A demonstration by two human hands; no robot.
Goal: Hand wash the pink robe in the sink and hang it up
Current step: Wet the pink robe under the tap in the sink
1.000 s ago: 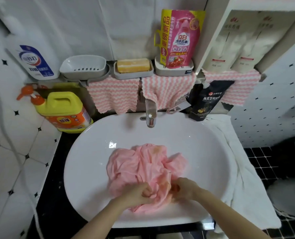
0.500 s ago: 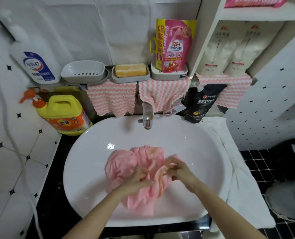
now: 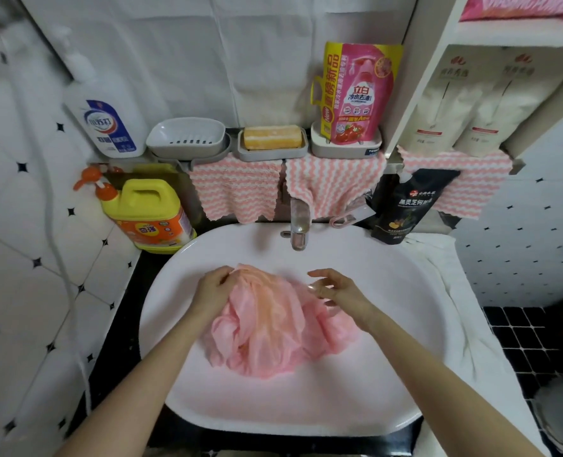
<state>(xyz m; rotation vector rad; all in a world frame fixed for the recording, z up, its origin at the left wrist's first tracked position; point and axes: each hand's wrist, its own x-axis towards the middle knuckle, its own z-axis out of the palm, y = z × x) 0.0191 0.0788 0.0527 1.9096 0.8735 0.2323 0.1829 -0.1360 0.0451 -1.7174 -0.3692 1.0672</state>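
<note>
Since 0.5 s ago the hands have parted and moved toward the tap [image 3: 299, 225]. The left hand [image 3: 215, 286] grips the far edge of the robe [image 3: 267, 328] with curled fingers; the right hand [image 3: 337, 291] rests on it, fingers half-open, and I cannot tell if they pinch cloth. The robe lies bunched in the sink [image 3: 388, 341].
</note>
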